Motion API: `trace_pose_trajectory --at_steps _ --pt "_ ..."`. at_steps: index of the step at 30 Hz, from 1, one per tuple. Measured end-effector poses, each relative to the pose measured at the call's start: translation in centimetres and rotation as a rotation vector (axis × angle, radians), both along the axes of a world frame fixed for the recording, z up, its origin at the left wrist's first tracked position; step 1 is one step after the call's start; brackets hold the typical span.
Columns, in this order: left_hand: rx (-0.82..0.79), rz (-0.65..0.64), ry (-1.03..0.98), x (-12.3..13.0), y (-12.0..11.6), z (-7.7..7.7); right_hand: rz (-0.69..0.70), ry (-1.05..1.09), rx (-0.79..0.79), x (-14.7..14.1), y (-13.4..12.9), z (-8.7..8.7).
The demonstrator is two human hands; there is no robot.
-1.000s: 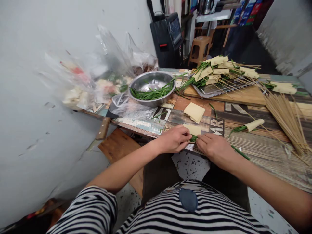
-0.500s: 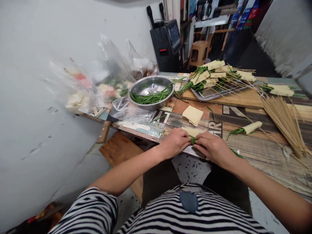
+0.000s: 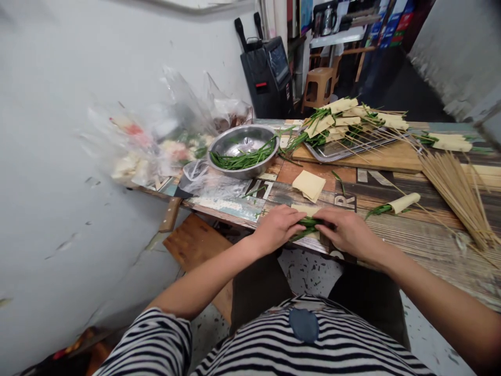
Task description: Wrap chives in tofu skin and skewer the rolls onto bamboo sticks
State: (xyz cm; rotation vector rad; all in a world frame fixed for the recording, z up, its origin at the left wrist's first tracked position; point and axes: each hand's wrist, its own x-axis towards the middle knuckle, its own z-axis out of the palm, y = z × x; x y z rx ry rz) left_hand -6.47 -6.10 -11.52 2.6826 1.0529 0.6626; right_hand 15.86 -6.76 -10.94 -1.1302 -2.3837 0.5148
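Near the table's front edge, a small bundle of chives [image 3: 308, 223] lies across a pale tofu sheet [image 3: 305, 209], which is partly hidden by my fingers. My left hand [image 3: 278, 227] grips the left end of the bundle with fingers bent. From the other side my right hand [image 3: 345, 228] has its fingers curled on the right end. Just beyond both hands sits a short stack of square tofu sheets [image 3: 309, 185]. To the right rests a finished roll [image 3: 405, 204], a tofu sheet wrapped round chives.
A steel bowl [image 3: 243, 169] holds more chives, with filled plastic bags [image 3: 176, 143] left of it. Skewered rolls pile on a metal tray [image 3: 332, 152] over a wooden board [image 3: 395, 160]. Bare skewers [image 3: 454, 193] lie right. A knife handle [image 3: 169, 214] juts over the left edge.
More of the chive bundle now shows between my hands. My right hand's fingers have shifted slightly, and the view has tilted a little.
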Motion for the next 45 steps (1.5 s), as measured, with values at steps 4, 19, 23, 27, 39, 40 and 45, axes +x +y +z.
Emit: trace_pose_trajectory --at_steps 4,19,23,27,39,40,45 --pt "-0.06 0.04 0.001 -0.2 1.0 0.6 -0.064 0.016 -0.022 -0.1 0.5 0.1" --pt "-0.113 0.03 -0.02 0.1 2.2 0.6 0.01 -0.329 -0.044 -1.2 1.9 1.9" --pt "-0.123 0.096 -0.067 -0.6 3.4 2.3 0.032 -0.231 -0.089 -1.2 4.0 2.9" --pt "0.074 0.203 -0.08 -1.3 3.0 3.9 0.051 -0.142 -0.143 -0.6 5.6 3.0" --pt "0.025 0.327 0.006 2.8 -1.1 1.6 -0.203 0.191 -0.489 1.3 5.7 0.8" --pt "0.017 0.331 0.0 3.0 -0.9 1.7 -0.229 0.23 -0.499 1.2 5.7 0.9" --pt "-0.051 0.356 -0.124 2.8 1.0 4.1 -0.267 0.41 -0.523 0.2 6.0 2.7"
